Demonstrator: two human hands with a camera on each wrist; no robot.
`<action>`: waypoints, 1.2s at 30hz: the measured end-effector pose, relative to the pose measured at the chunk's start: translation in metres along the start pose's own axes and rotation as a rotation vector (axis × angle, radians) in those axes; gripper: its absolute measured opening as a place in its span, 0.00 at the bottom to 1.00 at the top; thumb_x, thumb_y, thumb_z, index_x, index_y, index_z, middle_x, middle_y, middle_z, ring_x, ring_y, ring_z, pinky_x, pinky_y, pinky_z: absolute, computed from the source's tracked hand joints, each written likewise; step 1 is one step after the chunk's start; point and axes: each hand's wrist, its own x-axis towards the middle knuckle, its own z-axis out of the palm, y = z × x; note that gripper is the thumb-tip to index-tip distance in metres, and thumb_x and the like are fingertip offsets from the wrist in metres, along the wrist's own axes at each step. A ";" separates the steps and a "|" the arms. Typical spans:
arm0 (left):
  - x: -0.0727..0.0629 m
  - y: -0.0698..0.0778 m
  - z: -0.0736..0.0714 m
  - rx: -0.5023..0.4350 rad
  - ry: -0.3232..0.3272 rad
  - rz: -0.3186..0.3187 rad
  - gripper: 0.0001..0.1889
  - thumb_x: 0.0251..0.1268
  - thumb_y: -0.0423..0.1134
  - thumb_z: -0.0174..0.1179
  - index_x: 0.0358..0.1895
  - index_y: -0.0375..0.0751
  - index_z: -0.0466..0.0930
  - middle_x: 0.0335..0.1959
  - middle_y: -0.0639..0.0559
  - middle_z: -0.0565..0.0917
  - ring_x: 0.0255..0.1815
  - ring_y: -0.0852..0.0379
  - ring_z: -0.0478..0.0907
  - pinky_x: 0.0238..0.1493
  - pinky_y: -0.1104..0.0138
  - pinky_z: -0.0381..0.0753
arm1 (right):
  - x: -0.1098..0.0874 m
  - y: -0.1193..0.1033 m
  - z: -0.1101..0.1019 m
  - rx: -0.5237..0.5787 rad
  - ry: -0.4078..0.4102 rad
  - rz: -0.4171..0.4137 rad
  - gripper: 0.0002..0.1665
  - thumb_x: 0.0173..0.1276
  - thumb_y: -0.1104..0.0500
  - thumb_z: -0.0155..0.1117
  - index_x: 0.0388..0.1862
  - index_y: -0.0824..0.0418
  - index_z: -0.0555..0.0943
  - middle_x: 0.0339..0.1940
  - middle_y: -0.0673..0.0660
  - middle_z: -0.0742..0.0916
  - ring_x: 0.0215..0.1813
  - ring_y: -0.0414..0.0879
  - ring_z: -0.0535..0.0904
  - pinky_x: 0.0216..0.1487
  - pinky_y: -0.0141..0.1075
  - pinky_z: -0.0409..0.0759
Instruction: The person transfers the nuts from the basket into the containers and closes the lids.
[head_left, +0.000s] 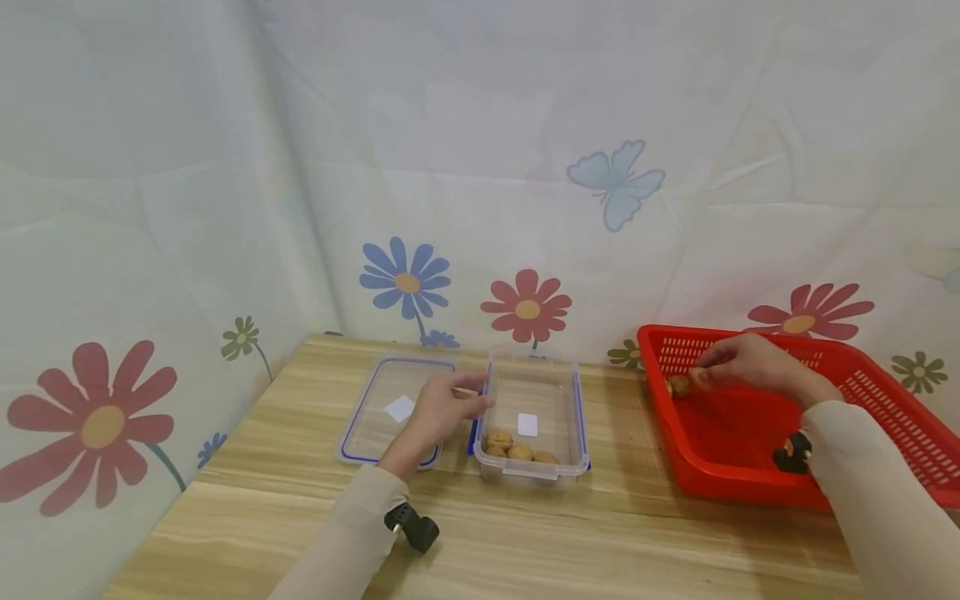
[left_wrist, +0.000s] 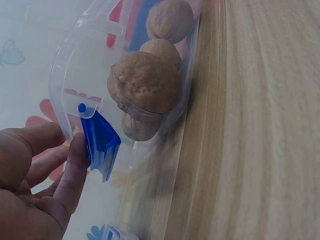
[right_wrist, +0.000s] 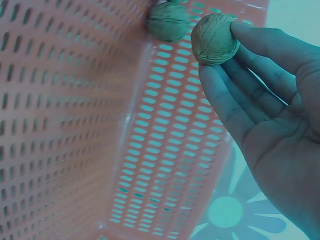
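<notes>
Right wrist: round, ridged walnut (right_wrist: 215, 40).

Head view: soft, diffuse light is falling over the floral curtain (head_left: 465, 150), its upper part greying. The wide lens is stretching the red plastic basket (head_left: 727, 485) toward the right edge. Left wrist: exposure is running dimmer; a soft shadow is lying on the counter (left_wrist: 250, 125) beside the clear plastic container (left_wrist: 60, 75). Right wrist: a cyan cast is tinting the right hand (right_wrist: 287, 145), the basket's red is fading to dull pink, and the curtain's upper corner is glaring near-white.
</notes>
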 end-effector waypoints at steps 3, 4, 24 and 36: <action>0.000 0.000 0.000 0.002 0.001 -0.005 0.21 0.71 0.31 0.70 0.65 0.31 0.83 0.57 0.39 0.87 0.45 0.46 0.90 0.46 0.55 0.89 | -0.004 -0.008 -0.003 0.008 0.023 -0.003 0.34 0.71 0.46 0.77 0.66 0.67 0.83 0.55 0.63 0.89 0.53 0.57 0.81 0.56 0.58 0.85; -0.001 0.001 0.000 0.002 0.001 -0.007 0.21 0.71 0.31 0.70 0.65 0.32 0.83 0.57 0.39 0.87 0.46 0.46 0.90 0.47 0.55 0.89 | -0.005 -0.010 -0.004 0.006 0.034 -0.011 0.35 0.71 0.45 0.77 0.66 0.67 0.83 0.56 0.63 0.89 0.53 0.57 0.81 0.56 0.58 0.85; -0.001 0.001 -0.001 0.001 0.002 -0.002 0.22 0.71 0.32 0.70 0.65 0.31 0.83 0.57 0.39 0.87 0.48 0.45 0.89 0.47 0.55 0.88 | -0.029 -0.077 -0.012 0.006 0.177 -0.145 0.34 0.72 0.43 0.75 0.69 0.59 0.82 0.60 0.61 0.88 0.58 0.58 0.83 0.57 0.57 0.85; 0.000 0.002 -0.001 0.011 0.011 -0.004 0.21 0.70 0.31 0.71 0.65 0.33 0.84 0.56 0.40 0.88 0.49 0.45 0.89 0.46 0.56 0.88 | -0.041 -0.115 0.003 0.072 0.231 -0.229 0.27 0.74 0.44 0.74 0.67 0.54 0.85 0.59 0.57 0.89 0.58 0.55 0.84 0.54 0.35 0.83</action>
